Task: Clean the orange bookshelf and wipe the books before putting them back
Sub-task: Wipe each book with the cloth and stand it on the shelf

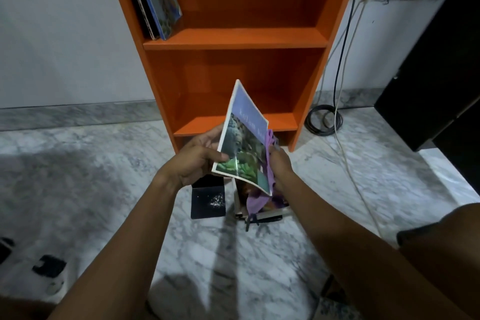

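Two hands on one book point(242, 138): left hand point(197, 158) grips its left edge, right hand point(279, 163) is clenched on the purple cloth point(259, 200) at its right edge. Long axis is tilted up toward the orange bookshelf point(233, 36), directly ahead; the bottom shelf lies nearest.

One head-worn wide view looks forward and down, close above the orange bookshelf point(235, 41).

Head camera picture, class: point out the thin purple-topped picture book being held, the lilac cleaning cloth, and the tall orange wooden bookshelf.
Thin purple-topped picture book point(242, 138): head view, middle of its front cover.
Lilac cleaning cloth point(255, 201): head view, hanging fold below the book.
Tall orange wooden bookshelf point(235, 37): head view, front edge of the middle shelf board.
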`<state>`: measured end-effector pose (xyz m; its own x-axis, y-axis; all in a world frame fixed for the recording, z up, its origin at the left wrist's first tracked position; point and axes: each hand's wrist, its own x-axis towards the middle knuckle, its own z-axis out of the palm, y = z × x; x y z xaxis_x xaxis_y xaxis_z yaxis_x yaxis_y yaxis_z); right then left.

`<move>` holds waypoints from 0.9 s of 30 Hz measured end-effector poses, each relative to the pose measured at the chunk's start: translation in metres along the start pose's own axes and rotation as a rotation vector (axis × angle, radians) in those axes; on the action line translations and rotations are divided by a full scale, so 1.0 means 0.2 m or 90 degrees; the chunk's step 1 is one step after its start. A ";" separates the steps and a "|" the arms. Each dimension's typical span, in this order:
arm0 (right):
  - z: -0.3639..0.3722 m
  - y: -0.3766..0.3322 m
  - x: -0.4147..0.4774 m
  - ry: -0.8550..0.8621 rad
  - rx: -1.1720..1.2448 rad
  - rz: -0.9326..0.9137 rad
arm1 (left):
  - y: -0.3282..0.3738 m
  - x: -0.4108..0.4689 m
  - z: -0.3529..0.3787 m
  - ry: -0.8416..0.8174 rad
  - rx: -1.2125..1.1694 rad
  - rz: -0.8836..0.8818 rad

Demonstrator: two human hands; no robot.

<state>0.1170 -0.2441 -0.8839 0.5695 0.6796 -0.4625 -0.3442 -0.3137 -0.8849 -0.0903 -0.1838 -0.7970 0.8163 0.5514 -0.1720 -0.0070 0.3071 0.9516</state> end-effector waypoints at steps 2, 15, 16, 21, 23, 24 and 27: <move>-0.04 -0.05 -0.04 -0.071 0.054 -0.014 | 0.00 -0.01 -0.03 0.033 -0.042 0.017; 0.08 -0.22 -0.27 -0.020 -0.525 -0.497 | -0.04 0.20 0.15 0.242 -0.004 0.054; 0.10 -0.20 -0.30 -0.039 -0.581 -0.544 | -0.01 0.21 0.16 0.244 -0.064 0.076; 0.18 -0.11 -0.37 -0.147 -0.602 -0.615 | 0.02 0.22 0.12 0.317 -0.282 0.003; 0.19 -0.13 -0.37 -0.174 -0.540 -0.514 | 0.02 0.21 0.16 0.245 -0.301 0.012; 0.21 -0.15 -0.37 -0.162 -0.500 -0.488 | 0.02 0.20 0.19 0.201 -0.315 0.011; 0.23 -0.24 -0.30 -0.007 -0.435 -0.500 | -0.01 0.17 0.27 0.133 -0.328 0.006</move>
<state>0.0653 -0.2400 -0.8100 0.4425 0.8598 0.2548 0.6189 -0.0871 -0.7806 -0.0321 -0.2076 -0.7913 0.6838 0.6815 -0.2607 -0.3373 0.6121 0.7152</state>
